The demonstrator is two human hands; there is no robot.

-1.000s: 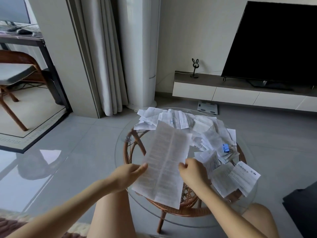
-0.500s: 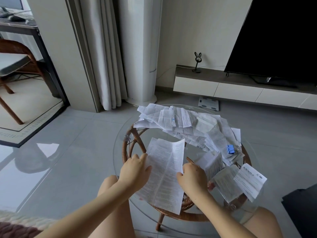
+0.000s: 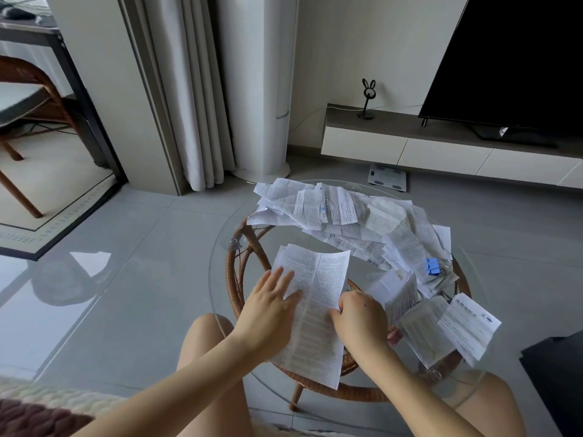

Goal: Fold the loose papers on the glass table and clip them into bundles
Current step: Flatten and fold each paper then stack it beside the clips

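1. Printed sheet: long and creased down its middle, it lay flat on the near part of the glass table, with its lower end reaching past the rim toward the person.
2. Left hand: open wide, its fingers were straight and spread, pressing on the sheet's left half.
3. Right hand: its fingers were curled in a narrow grip at the sheet's right edge, with the thumb on the paper.
4. Loose papers: a crumpled, overlapping heap of them lay across the far side of the table and trailed down its right side.
5. Blue binder clip: it sat on the papers at the right of the table, well apart from both hands.
6. Three flatter papers: these lay just right of the right hand (the outermost hung over the rim).
7. Rattan base: a brown woven ring, it showed through the round glass top.
8. Bare knees: one showed below each forearm.
9. Surroundings: grey tiled floor, a bathroom scale beyond the table, a low cabinet bearing a rabbit-eared ornament and a dark television, pale curtains to the left.
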